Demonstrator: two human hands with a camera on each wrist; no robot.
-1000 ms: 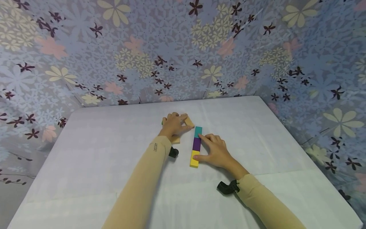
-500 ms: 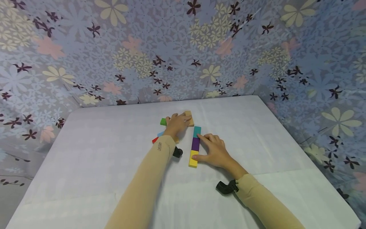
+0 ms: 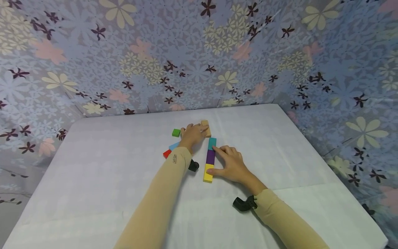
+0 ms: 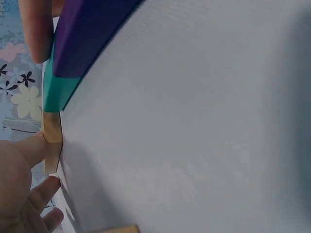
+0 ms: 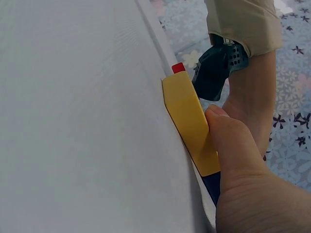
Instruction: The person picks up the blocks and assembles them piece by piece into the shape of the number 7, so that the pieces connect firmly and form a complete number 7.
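Flower-printed cloth [image 3: 192,52] fills the upper part of your head view, above the white table [image 3: 93,193]. Your left sleeve [image 3: 152,204] rises from bottom left of centre, your right sleeve [image 3: 289,218] from bottom right. Your right hand [image 3: 234,166], right of centre, grasps nothing; its outstretched index finger touches the teal block [image 3: 212,142] and its thumb the yellow block [image 3: 207,177], with the purple block [image 3: 210,157] between them, all one row just right of centre. Your left hand [image 3: 191,136], near centre, is loosely spread, one digit touching the tan block [image 3: 208,134]. Your left wrist view alone shows the teal end facing that tan block, plus a second tan piece [image 4: 124,229] cut by its bottom edge; your right wrist view alone shows the thumb against the yellow block's side. In the head view the row's long axis runs nearly top to bottom, teal end up and leaning slightly right; the tan block's runs similarly, its top leaning left. Left of centre lie the light blue block [image 3: 174,146], the red block [image 3: 167,154] and the small green block [image 3: 176,132], the blue and red partly behind your sleeve.
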